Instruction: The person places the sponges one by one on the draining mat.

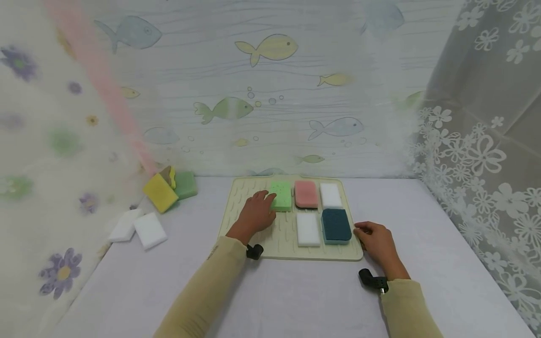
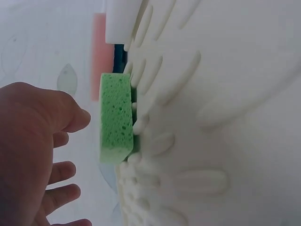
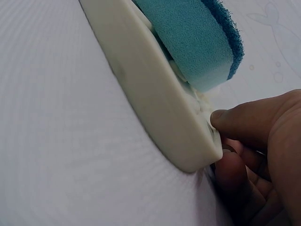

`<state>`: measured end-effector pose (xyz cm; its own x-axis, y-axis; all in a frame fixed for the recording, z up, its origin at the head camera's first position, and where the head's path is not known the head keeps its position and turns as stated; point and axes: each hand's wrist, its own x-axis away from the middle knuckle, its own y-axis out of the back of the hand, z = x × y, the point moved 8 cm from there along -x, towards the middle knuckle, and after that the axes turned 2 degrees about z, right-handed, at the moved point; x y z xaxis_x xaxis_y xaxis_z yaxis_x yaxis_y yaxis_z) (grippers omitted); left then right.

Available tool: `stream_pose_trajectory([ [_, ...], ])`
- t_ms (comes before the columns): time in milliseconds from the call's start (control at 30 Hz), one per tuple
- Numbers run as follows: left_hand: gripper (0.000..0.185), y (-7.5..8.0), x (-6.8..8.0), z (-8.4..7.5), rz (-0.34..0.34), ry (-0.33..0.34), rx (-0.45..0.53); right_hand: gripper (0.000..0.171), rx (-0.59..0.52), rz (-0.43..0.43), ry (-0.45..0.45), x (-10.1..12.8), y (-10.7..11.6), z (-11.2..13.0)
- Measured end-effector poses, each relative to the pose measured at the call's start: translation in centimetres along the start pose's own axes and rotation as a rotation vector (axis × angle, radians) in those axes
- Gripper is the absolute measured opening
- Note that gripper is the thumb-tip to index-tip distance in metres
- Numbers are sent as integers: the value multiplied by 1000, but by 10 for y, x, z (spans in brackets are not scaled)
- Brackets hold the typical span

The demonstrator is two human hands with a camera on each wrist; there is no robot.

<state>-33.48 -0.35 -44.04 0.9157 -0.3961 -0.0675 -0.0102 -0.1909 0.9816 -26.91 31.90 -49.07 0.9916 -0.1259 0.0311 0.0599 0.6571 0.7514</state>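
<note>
Risk: right hand (image 1: 377, 242) pinching mat (image 3: 155, 103) at its near right corner could tilt it, sliding teal sponge (image 1: 336, 225); left hand (image 1: 255, 213), fingers loosely spread, touches green sponge (image 1: 281, 195).

No text, label, brand, number or sign could be read in any of the three views. The sponges on the drying mat (image 1: 253, 244), among them the green sponge (image 1: 281, 195) and the dark blue sponge (image 1: 336, 226), bore no print or mark. The mat carried only raised ribs. The backdrop at twelve o'clock showed drawn fish and bubbles, and the curtains at nine and three o'clock showed flowers, all without lettering. The sleeves, the wrist mounts and the tabletop (image 1: 296, 300) likewise carried no writing.
</note>
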Motion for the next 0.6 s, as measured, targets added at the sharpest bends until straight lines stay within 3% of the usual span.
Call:
stream_pose_trajectory([
  [600,48,26,42,43,-101,78,13,36,18,-1,-21,1,-3,-1],
])
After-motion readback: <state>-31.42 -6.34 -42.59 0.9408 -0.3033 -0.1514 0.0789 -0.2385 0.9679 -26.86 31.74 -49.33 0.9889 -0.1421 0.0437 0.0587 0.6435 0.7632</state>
